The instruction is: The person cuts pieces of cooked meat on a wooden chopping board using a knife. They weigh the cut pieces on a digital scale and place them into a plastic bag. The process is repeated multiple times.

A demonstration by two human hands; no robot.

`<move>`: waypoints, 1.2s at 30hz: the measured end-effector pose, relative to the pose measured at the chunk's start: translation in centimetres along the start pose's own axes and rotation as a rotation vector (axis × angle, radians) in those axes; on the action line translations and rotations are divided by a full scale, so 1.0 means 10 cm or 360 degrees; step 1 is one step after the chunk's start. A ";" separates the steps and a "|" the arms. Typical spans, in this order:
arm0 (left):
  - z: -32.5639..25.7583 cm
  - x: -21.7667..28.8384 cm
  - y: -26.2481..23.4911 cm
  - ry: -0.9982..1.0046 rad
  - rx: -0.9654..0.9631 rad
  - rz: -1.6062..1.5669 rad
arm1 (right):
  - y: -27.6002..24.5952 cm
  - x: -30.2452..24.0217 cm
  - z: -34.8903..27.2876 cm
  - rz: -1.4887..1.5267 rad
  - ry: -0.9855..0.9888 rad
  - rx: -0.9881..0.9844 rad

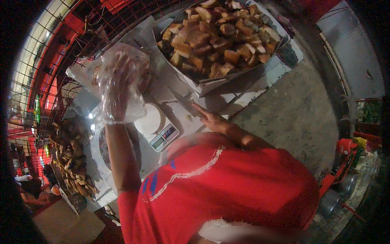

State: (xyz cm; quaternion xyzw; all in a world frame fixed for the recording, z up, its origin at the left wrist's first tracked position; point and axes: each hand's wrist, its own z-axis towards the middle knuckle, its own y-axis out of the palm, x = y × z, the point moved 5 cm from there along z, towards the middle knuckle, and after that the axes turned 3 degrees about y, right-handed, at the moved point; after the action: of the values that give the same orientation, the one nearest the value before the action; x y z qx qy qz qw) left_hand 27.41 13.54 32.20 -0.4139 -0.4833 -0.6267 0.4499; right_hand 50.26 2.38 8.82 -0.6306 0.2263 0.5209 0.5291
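Note:
A clear, crinkled plastic covering wraps my left hand up to the wrist. That hand is over the left part of the table, against a clear plastic bag; creases and glare hide its fingers. My right hand is lower, near the table's front, with its fingers at the back end of a knife. The blade points away and to the left, and the handle is hidden under the hand. Between both hands sits a white kitchen scale with a round plate.
A large open box heaped with golden-brown food chunks stands at the far side. Dark brown pieces are piled at the left. A wire grid bounds the far left. Grey concrete floor lies to the right.

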 end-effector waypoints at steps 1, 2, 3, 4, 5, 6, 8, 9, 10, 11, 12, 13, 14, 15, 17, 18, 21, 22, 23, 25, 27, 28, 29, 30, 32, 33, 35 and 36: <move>-0.10 -0.05 -0.12 -0.0016 0.0083 0.0083 | 0.00 0.01 -0.01 0.0007 0.0050 -0.0043; -0.25 -0.08 -0.26 -0.0034 0.0173 0.0165 | 0.00 0.00 -0.02 0.0014 0.0102 -0.0093; -0.42 -0.11 -0.42 -0.0029 0.0258 0.0238 | -0.01 0.00 -0.02 0.0033 0.0170 -0.0153; -0.65 -0.13 -0.60 -0.0066 0.0289 0.0324 | -0.02 -0.01 -0.02 0.0050 0.0233 -0.0220; -0.87 -0.12 -0.78 0.0011 0.0222 0.0369 | -0.03 -0.03 0.00 0.0044 0.0256 -0.0269; -1.11 -0.15 -1.09 -0.0081 0.0377 0.0545 | -0.03 -0.05 0.03 0.0060 0.0326 -0.0341; -1.60 -0.02 -1.67 0.0084 0.0227 0.1748 | -0.02 -0.14 0.11 0.0048 0.0279 -0.0418; -1.88 -0.03 -1.94 0.0227 0.0294 0.2134 | 0.00 -0.15 0.15 0.0007 0.0364 -0.0483; -2.15 -0.04 -2.24 0.0277 0.0414 0.2256 | 0.02 -0.19 0.22 -0.0034 0.0332 -0.0513; -2.47 -0.10 -2.53 0.0195 0.0670 0.2136 | 0.05 -0.21 0.27 -0.0081 0.0333 -0.0553; -2.78 -0.14 -2.77 0.0161 0.0877 0.2267 | 0.09 -0.25 0.35 -0.0118 0.0293 -0.0604; -3.05 -0.16 -2.93 -0.0003 0.0895 0.2837 | 0.14 -0.28 0.41 -0.0161 0.0290 -0.0664; -3.30 -0.34 -3.17 -0.0630 0.0871 0.2829 | 0.20 -0.32 0.46 -0.0216 0.0302 -0.0726; -3.60 -0.49 -3.35 -0.1254 0.0826 0.2749 | 0.26 -0.37 0.52 -0.0229 0.0264 -0.0767; -3.94 -0.68 -3.43 -0.1415 0.0886 0.2603 | 0.36 -0.44 0.58 -0.0271 0.0297 -0.0870; -4.00 -0.73 -3.32 -0.0971 0.1001 0.2578 | 0.40 -0.45 0.59 -0.0290 0.0350 -0.0938; -4.13 -0.75 -3.17 -0.0455 0.1222 0.2442 | 0.45 -0.49 0.52 -0.0303 0.0434 -0.1058; -4.13 -0.77 -3.14 -0.0415 0.1273 0.2402 | 0.47 -0.55 0.50 -0.0297 0.0269 -0.0959; -4.11 -0.77 -3.13 -0.0418 0.1247 0.2240 | 0.46 -0.56 0.46 -0.0297 0.0221 -0.0917; -3.98 -0.65 -3.04 -0.0045 0.1115 0.2444 | 0.43 -0.51 0.35 -0.0306 0.0242 -0.0892; -3.89 -0.58 -3.10 -0.0242 0.1251 0.2441 | 0.35 -0.53 0.22 -0.0243 0.0098 -0.0734; -3.79 -0.51 -3.09 -0.0071 0.1219 0.2442 | 0.31 -0.60 0.16 -0.0179 -0.0114 -0.0557; -3.71 -0.49 -3.07 -0.0061 0.1187 0.2432 | 0.24 -0.66 0.07 -0.0122 -0.0322 -0.0379; -3.63 -0.48 -3.11 -0.0175 0.1239 0.2370 | 0.20 -0.62 -0.03 -0.0143 -0.0162 -0.0388; -3.46 -0.46 -3.10 0.0039 0.1341 0.1764 | 0.10 -0.58 -0.23 -0.0148 0.0062 -0.0355; -3.37 -0.47 -3.09 0.0216 0.1345 0.1306 | 0.09 -0.59 -0.31 -0.0185 0.0147 -0.0314; -3.11 -0.38 -3.01 0.0478 0.1239 0.1205 | 0.03 -0.70 -0.45 -0.0189 0.0072 -0.0144; -2.96 -0.29 -2.94 0.0586 0.1138 0.1570 | 0.00 -0.74 -0.51 -0.0241 0.0074 -0.0080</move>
State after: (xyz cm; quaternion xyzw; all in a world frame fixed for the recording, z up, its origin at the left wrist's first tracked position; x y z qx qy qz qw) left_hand -2.70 -11.15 16.93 -0.2975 -0.3299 -0.2068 0.8717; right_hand 49.76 -4.23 14.93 -0.6710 0.1770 0.4700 0.5455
